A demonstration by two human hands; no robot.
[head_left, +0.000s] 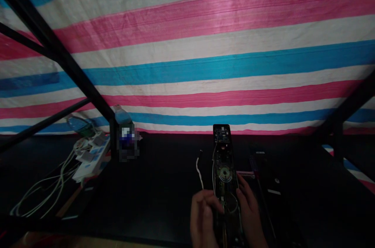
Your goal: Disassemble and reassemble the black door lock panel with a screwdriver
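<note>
A long, narrow black electronic device housing (225, 154) lies opened in front of me, its inside facing up. It has a circuit board at its far end, a round part in the middle and thin wires along it. My right hand (249, 209) grips its right edge, thumb and fingers against the side. Over the near left part is my left hand (205, 213), fingers bent and pressed down among the wires; what the fingertips hold is too dark to make out. A white cable (199, 170) with a black tip rises beside my left hand.
Dark long panels (269, 185) lie to the right, near a pinkish thin tool (246, 173). On the left are a white power strip (90, 162) with tangled cables, a flat dark phone-like slab (79, 203) and a bottle (122, 115). Black frame bars (73, 72) cross before a striped sheet (205, 56).
</note>
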